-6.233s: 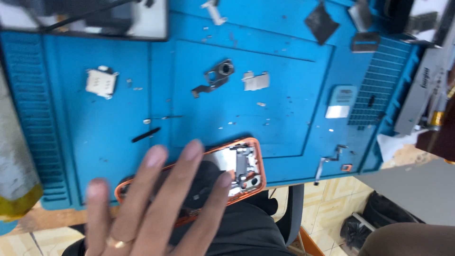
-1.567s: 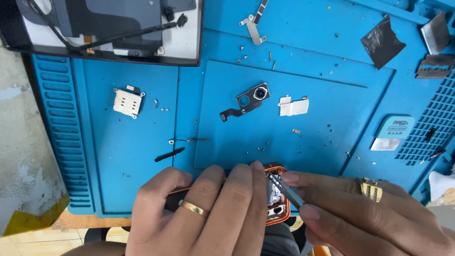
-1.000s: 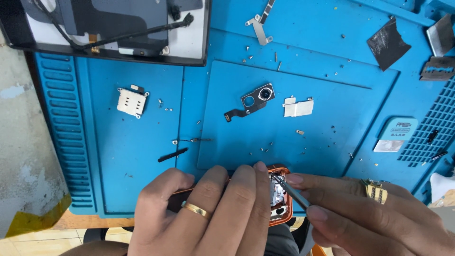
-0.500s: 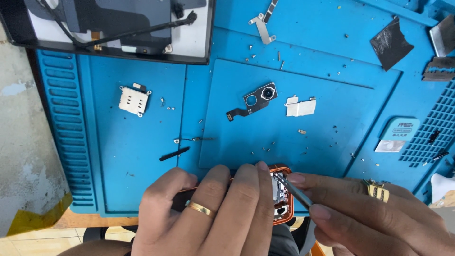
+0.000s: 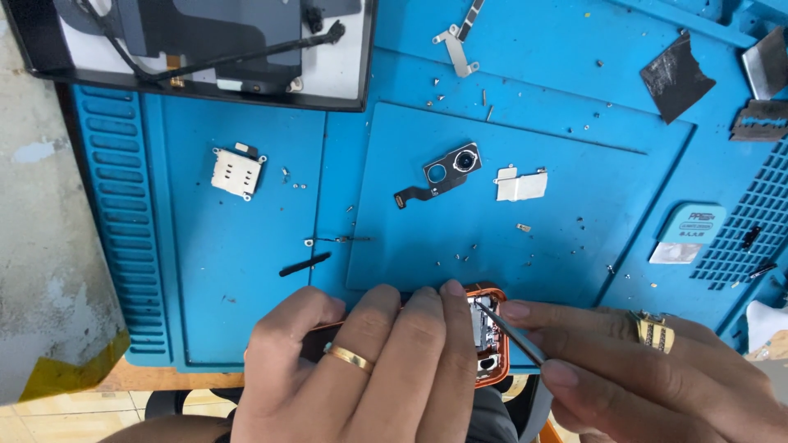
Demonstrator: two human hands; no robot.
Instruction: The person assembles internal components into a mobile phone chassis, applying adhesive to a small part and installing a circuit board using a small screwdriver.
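My left hand (image 5: 361, 369), with a gold ring, lies flat over an opened phone body with an orange frame (image 5: 491, 344) at the mat's near edge, holding it down. My right hand (image 5: 648, 377), wearing a gold ring, pinches thin metal tweezers (image 5: 509, 330) whose tip points into the exposed parts at the phone's upper corner. Most of the phone is hidden under my left fingers.
A blue repair mat (image 5: 246, 287) carries a camera module with flex cable (image 5: 443, 172), a small silver shield plate (image 5: 521, 185), a white card tray part (image 5: 236, 171), a black strip (image 5: 305, 264) and several loose screws. A detached screen panel (image 5: 205, 49) lies at the top left.
Long before, my left hand hovered open over the phone; now it presses on it and my right hand has come in with tweezers. Over the last second the view only shifted slightly.
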